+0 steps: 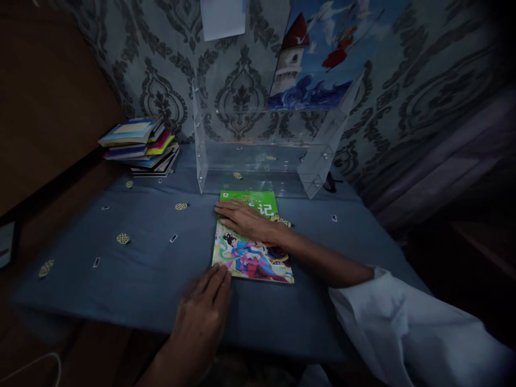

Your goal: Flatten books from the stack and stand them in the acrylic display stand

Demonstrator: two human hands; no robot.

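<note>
A thin picture book (pixel 252 255) with a green top band, white characters and a figure in blue and pink lies face up near the table's front edge. Across its upper left part my right hand (pixel 244 219) rests flat, palm down, fingers stretched toward the left edge. My left hand (pixel 207 301) is at the book's lower left corner, fingertips touching it, fingers extended and close together. The left thumb is hidden. Just behind the book stands a clear acrylic rack (pixel 258 180) with see-through sides and screws.
On the table's far left is a stack of books (pixel 141 148). The table (pixel 153 279) wears a blue cloth with pineapple prints. A castle poster (pixel 314 54) and a white sheet (pixel 223 19) hang on the patterned wall. A dark object (pixel 332 184) lies beside the rack.
</note>
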